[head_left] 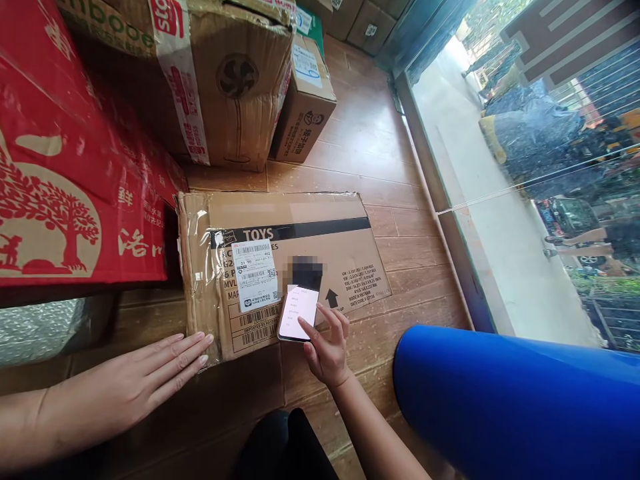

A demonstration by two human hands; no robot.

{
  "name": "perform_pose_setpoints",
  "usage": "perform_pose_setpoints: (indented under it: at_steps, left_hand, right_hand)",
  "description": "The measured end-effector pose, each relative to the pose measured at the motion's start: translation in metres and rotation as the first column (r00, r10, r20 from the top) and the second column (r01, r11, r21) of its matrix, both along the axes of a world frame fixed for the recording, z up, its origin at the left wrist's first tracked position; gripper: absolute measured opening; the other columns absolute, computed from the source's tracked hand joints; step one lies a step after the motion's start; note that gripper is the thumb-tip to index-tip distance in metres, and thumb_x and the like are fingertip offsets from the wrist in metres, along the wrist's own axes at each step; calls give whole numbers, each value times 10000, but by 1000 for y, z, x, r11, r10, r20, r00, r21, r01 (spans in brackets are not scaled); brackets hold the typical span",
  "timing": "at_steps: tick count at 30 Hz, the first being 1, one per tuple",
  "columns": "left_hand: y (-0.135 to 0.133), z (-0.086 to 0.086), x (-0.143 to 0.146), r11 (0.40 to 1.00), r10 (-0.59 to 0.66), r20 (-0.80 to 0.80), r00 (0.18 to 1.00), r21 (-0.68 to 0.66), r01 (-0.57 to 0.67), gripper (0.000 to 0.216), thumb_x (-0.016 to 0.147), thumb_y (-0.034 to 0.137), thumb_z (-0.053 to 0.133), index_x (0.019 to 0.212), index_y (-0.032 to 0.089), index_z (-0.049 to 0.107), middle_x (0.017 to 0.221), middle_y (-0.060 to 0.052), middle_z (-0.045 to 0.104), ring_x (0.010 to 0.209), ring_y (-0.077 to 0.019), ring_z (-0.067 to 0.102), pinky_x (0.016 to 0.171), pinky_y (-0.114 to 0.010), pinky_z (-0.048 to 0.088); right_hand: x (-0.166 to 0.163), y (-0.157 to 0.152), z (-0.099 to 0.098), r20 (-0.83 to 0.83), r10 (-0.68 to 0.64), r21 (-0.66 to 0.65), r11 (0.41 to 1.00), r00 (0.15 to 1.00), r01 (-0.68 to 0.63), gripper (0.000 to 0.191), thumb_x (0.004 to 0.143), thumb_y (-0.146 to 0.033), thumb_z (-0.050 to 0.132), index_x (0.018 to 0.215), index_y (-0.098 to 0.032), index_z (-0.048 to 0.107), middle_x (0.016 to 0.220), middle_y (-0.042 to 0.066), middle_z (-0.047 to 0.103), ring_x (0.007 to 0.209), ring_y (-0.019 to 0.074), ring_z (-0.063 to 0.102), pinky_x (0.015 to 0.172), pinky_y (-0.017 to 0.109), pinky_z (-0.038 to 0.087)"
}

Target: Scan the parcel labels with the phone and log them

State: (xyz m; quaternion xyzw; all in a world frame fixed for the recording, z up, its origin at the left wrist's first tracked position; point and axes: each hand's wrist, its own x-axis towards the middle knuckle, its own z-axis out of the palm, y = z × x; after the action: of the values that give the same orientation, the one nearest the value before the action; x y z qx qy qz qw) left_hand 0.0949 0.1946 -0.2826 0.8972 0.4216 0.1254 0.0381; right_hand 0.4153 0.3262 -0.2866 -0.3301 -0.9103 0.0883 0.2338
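Phone (pixel 294 310): lying on box (pixel 337 253), box on floor (pixel 350 170) | left hand (pixel 143 377): fingers straight, flat on box end, gripping nothing | right hand (pixel 326 345): fingers loosely spread, one at phone, no grasp | handling: probably light, stiff, slippery, fragile; hold by side edges

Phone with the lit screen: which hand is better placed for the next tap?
Right hand, probably: its index fingertip is at the phone, while the left hand rests on a corner of the TOYS box.
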Motion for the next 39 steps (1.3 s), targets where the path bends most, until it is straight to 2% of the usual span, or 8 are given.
perform_pose_setpoints:
  at_steps: [3,9,12,15,18,23,33,39]
  left_hand:
    - [0,1,0,1000,-10,-2,1000,-3,10,385,929,231,310,1163,228,616,1285,-31,587,1278,-148,414,1163,-313,108]
    - [-2,-2,0,1000,14,17,1000,6,-15,371,926,237,328,1151,229,623,1271,-27,598,1283,-150,404,1160,-323,119]
    - [0,3,3,999,32,-5,999,16,-32,352,912,219,361,1147,247,621,1270,-3,600,1260,-138,429,1137,-308,178]
    - [6,13,6,997,43,-15,999,68,-42,378,923,186,316,1088,248,650,1208,12,640,1185,-125,505,1050,-287,309]
    - [13,22,9,991,49,12,999,127,-50,467,942,166,228,991,231,689,1111,14,688,1079,-121,585,948,-287,400]
    - [18,29,11,987,48,18,999,153,-50,501,943,149,204,946,221,699,1070,15,702,1022,-116,618,899,-281,435]
    - [15,22,9,988,58,27,998,142,-61,476,942,167,230,969,235,701,1081,13,700,1052,-127,594,926,-286,423]
    - [7,16,5,996,12,-54,998,92,-7,351,900,203,366,1118,232,641,1205,-9,643,1166,-154,526,970,-292,431]
  right_hand:
    - [0,-1,0,-6,0,-1,1000,1000,0,369,942,-333,336,1165,-229,611,1298,135,390,1108,319,415,878,496,412]
    - [1,-1,-4,1,-11,-25,1000,1000,12,452,937,-362,339,1360,-216,405,1289,163,390,1124,334,429,873,523,417]
    - [-1,-1,-6,10,-43,-51,998,999,43,612,895,-474,410,1403,-148,306,1292,213,393,1145,374,424,875,574,408]
    - [-2,-1,-9,-4,-61,-51,997,998,61,809,811,-572,517,1418,-114,242,1277,237,422,1141,392,434,874,595,411]
    - [-3,-1,-11,-18,-80,-45,996,997,79,851,770,-544,607,1409,-105,256,1257,242,451,1128,387,453,872,585,421]
    - [-5,0,-11,-32,-86,-47,995,996,84,804,780,-479,639,1400,-116,278,1250,237,463,1118,370,462,868,565,429]
    - [-3,-1,-12,-35,-86,-53,995,996,84,752,796,-458,630,1383,-119,304,1247,238,470,1114,371,467,854,566,428]
    - [-5,0,-10,-27,-81,-46,996,996,79,746,795,-433,638,1383,-116,305,1251,240,462,1124,373,462,861,566,427]
